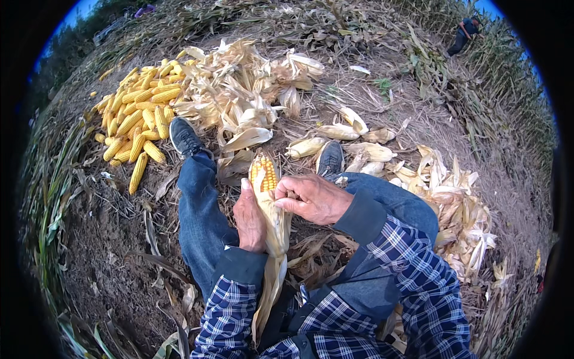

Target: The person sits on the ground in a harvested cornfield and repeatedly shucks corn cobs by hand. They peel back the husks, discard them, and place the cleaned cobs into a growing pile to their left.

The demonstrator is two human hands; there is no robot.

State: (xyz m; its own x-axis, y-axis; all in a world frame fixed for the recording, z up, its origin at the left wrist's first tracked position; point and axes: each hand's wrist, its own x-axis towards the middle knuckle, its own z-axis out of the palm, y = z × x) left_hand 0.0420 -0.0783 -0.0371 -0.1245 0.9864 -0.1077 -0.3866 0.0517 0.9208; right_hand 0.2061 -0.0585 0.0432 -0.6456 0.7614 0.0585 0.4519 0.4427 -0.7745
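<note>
Between my knees an ear of corn (264, 172) stands tip away from me, its yellow kernels bare near the tip. Dry, pale husk (276, 224) still wraps its lower part, and a long husk leaf hangs down towards my lap. My left hand (250, 220) grips the ear from the left, thumb pointing up along it. On the other side, my right hand (311, 197) pinches at the husk edge beside the bare kernels, fingers curled; what lies between the fingertips is partly hidden.
A pile of husked yellow corn ears (143, 103) lies beyond my left shoe (186, 137). Next to it is a heap of loose husks (237, 85). Unhusked ears (338, 131) lie past my right shoe (331, 159). More husks (457, 211) spread at right. A person (466, 33) stands near standing stalks.
</note>
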